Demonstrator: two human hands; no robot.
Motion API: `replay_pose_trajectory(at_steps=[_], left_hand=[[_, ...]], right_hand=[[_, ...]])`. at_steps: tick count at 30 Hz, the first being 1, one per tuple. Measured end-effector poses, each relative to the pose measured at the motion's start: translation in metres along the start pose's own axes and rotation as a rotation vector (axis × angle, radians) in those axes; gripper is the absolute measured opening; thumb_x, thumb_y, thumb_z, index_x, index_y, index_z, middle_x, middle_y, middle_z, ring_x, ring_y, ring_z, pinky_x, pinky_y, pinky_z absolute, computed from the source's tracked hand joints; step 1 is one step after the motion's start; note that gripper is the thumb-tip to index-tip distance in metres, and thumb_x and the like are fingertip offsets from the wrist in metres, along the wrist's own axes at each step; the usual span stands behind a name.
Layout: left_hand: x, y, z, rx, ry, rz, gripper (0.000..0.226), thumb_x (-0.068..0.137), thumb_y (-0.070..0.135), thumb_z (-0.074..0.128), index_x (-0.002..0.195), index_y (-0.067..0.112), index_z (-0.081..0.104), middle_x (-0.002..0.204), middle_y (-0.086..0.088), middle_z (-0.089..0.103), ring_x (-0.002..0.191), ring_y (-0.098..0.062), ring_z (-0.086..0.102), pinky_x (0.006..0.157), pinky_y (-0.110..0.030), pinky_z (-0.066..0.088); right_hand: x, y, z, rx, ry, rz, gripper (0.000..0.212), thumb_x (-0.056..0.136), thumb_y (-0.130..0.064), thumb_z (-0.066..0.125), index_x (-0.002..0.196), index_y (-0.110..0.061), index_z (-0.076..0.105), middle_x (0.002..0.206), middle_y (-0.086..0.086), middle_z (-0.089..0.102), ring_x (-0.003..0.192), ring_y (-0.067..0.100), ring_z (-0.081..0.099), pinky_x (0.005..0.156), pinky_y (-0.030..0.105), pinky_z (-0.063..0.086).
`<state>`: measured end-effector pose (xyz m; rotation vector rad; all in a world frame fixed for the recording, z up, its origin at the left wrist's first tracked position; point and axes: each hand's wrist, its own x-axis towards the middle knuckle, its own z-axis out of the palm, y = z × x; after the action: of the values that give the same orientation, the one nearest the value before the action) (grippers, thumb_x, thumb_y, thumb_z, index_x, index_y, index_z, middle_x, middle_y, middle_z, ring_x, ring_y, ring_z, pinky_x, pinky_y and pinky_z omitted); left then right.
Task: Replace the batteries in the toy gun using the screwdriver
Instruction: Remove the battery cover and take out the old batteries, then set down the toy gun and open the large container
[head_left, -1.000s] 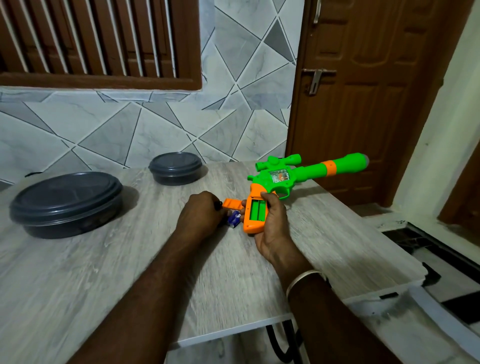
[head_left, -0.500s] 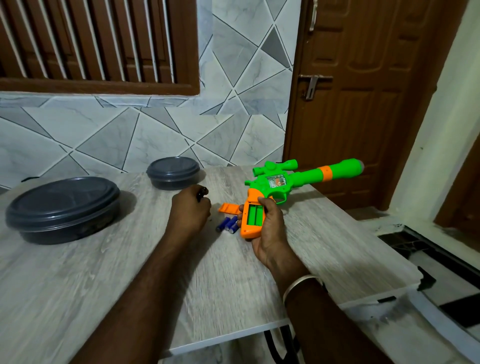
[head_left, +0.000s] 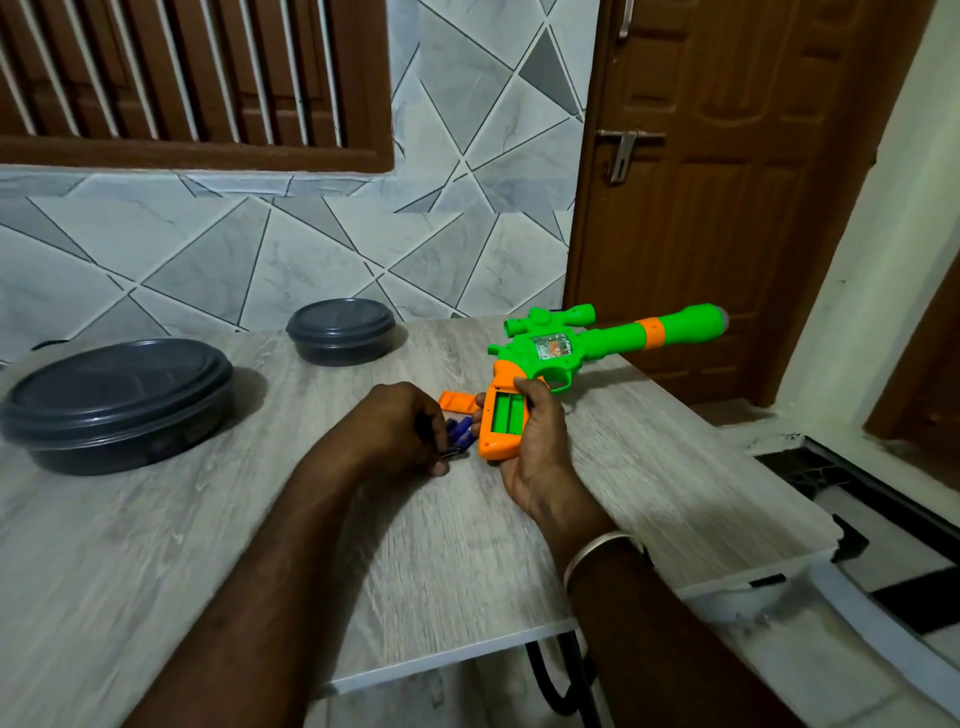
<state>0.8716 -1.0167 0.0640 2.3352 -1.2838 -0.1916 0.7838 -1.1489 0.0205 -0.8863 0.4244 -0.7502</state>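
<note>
The green and orange toy gun (head_left: 561, 353) points right over the wooden table (head_left: 218, 561), its barrel past the table's right edge. My right hand (head_left: 535, 441) grips the orange handle, whose battery compartment (head_left: 506, 415) faces me, open and empty. The orange cover (head_left: 456, 402) lies on the table just left of the handle. Blue batteries (head_left: 461, 432) lie between cover and handle. My left hand (head_left: 395, 431) rests beside them, fingers curled round a dark slim screwdriver (head_left: 450, 452) whose end pokes out at the fingertips.
A large dark round lidded container (head_left: 114, 405) stands at the table's left and a smaller one (head_left: 340, 332) at the back. The tiled wall is behind, a brown door (head_left: 727, 182) to the right. The table's near edge (head_left: 467, 644) runs just below my forearms.
Half a second ago my left hand was lifted back-left, away from the batteries; it has come down against them again. The gun and my right hand stay as they were.
</note>
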Motion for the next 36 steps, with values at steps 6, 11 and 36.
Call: replay_pose_trajectory(at_steps=[6,11,36], left_hand=[[0.002,-0.002,0.001,-0.019,-0.034,-0.022,0.017,0.074,0.017,0.088,0.088,0.023,0.08,0.086,0.008,0.075,0.078,0.0,0.065,0.066,-0.011,0.042],[0.002,-0.005,0.001,-0.059,0.011,-0.015,0.015,0.072,0.021,0.09,0.083,0.022,0.08,0.084,0.008,0.075,0.077,-0.003,0.065,0.063,-0.013,0.044],[0.038,0.066,0.014,-1.34,0.172,-0.045,0.03,0.091,0.001,0.066,0.121,-0.004,0.065,0.11,-0.029,0.069,0.068,-0.022,0.07,0.052,-0.028,0.057]], right_hand=[[-0.001,0.0,0.0,0.013,-0.006,0.005,0.036,0.095,-0.027,0.046,0.084,0.002,0.064,0.066,0.013,0.065,0.049,0.02,0.06,0.047,0.027,0.049],[-0.002,-0.002,0.0,0.032,0.0,0.012,0.032,0.096,-0.025,0.046,0.088,0.0,0.064,0.071,0.014,0.066,0.051,0.02,0.062,0.048,0.027,0.049],[-0.062,-0.131,-0.072,-0.447,-0.427,0.38,0.033,0.093,-0.026,0.048,0.103,0.0,0.065,0.086,0.017,0.07,0.06,0.023,0.064,0.048,0.026,0.048]])
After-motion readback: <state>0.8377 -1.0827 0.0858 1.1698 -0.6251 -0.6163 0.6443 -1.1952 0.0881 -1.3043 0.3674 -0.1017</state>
